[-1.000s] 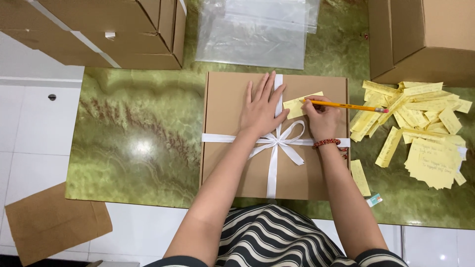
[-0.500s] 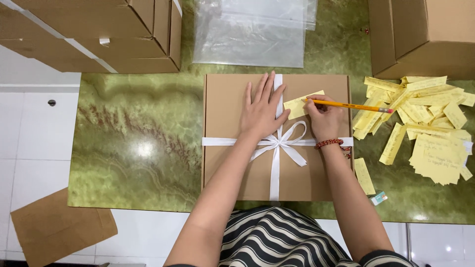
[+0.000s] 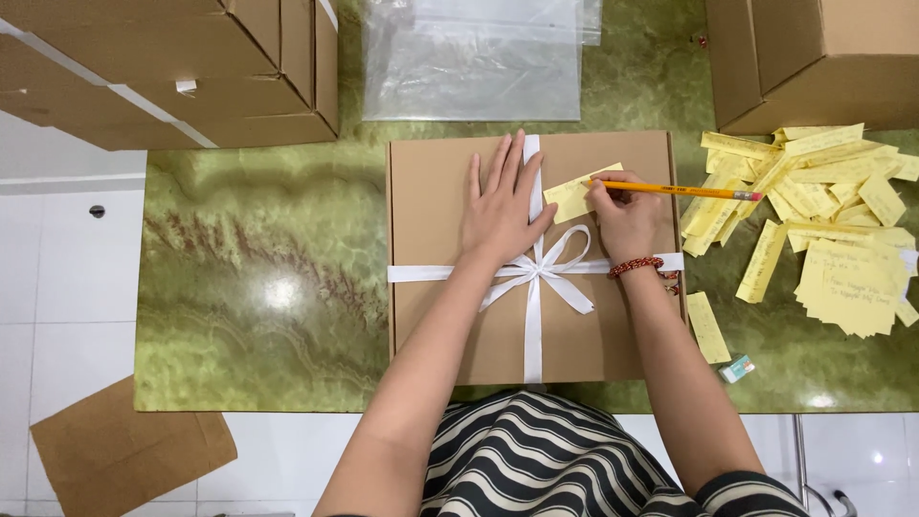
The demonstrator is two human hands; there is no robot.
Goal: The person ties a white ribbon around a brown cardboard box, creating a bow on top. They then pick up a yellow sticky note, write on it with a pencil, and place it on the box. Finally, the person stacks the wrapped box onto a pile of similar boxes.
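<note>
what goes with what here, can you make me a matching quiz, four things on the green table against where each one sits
Things:
1. pencil
2. left hand
3. eraser
4. clear plastic bag

Places:
A. flat on the brown box, beside the white ribbon
B. on the table beyond the box's far edge
C. in the right hand, tip on a yellow slip
D. on the table off the box's near right corner

Pairs: 1-C, 2-A, 3-D, 4-B

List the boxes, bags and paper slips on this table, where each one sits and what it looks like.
Flat brown box: centre, white ribbon crossed and bowed.
Yellow slip: on the box, under the pencil.
Slip pile: right, yellow strips, scattered.
Clear plastic bag: top centre, flat.
Brown cartons: top left; another carton top right.
</note>
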